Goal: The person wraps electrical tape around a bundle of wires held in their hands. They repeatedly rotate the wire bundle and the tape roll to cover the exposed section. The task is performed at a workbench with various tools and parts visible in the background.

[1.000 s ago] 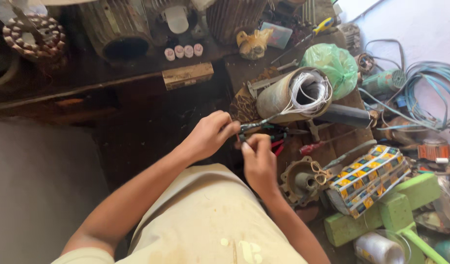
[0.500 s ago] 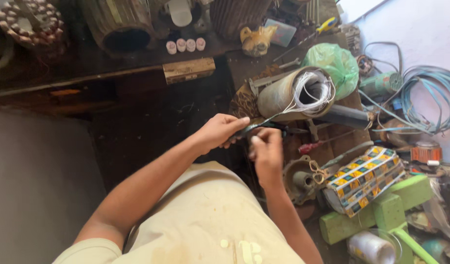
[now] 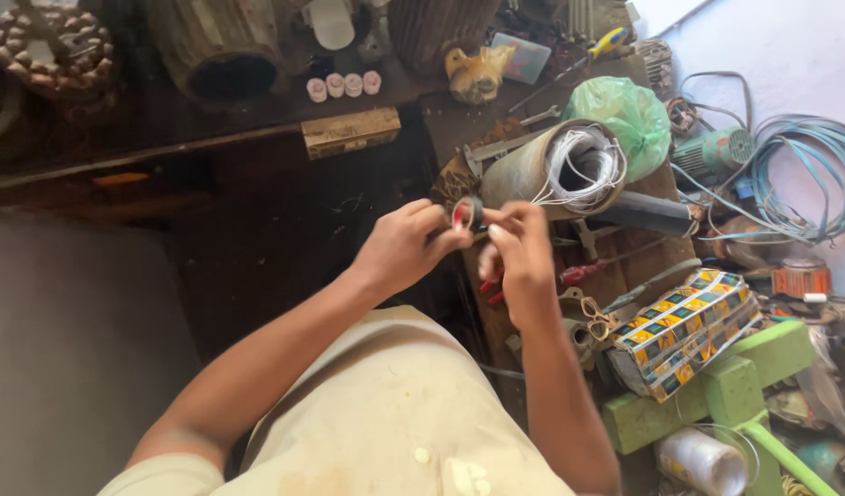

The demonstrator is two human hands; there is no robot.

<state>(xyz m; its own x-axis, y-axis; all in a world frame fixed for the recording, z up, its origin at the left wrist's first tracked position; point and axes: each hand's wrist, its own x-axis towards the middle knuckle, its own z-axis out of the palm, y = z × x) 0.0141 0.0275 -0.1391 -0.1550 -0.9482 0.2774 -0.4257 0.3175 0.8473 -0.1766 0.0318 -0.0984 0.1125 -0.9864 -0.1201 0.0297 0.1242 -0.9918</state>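
Note:
My left hand (image 3: 404, 243) and my right hand (image 3: 521, 250) meet in front of me, both pinching a small roll of black tape (image 3: 467, 213) with a red inner ring. The roll is held upright between the fingertips of both hands. Just beyond it lies a metal cylinder (image 3: 537, 168) on its side, with white wire (image 3: 583, 163) wound inside its open end. Red-handled pliers (image 3: 492, 289) lie under my right hand, partly hidden.
A dark workbench (image 3: 257, 138) holds motor housings, a small wooden block (image 3: 351, 132) and several white caps. On the right: a green bag (image 3: 630, 113), coiled blue cable (image 3: 812, 174), a patterned box (image 3: 684, 326), green blocks (image 3: 716, 395), a red-handled screwdriver (image 3: 583, 273).
My hands rose slightly and turned, so the tape roll now shows between the fingertips. The camera view has shifted a little; the bench items stayed put.

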